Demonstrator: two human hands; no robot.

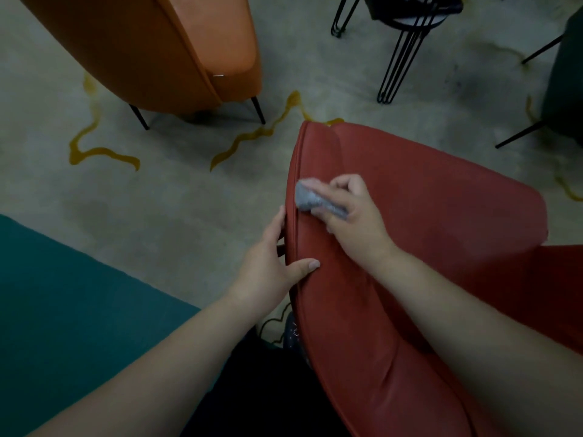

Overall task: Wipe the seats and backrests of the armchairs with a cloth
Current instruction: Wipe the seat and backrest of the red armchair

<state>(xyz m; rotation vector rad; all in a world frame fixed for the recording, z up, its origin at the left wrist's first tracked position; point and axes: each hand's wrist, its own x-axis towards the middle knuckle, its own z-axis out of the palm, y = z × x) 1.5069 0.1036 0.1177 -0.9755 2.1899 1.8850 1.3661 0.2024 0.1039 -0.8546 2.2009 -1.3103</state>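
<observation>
Mid-wipe: right hand (353, 212) gripped wadded grey cloth (307, 198) against red armchair (410, 197) backrest.
Left hand (271, 260) clasped its rim, fingers behind; cloth soft, light (upholstery probably slick).

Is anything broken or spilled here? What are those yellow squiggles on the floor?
Nothing looks broken or spilled. The yellow squiggles appear to be a pattern in the carpet, not a spill. The right hand presses a grey cloth on the red armchair; the left hand steadies its edge.
</observation>
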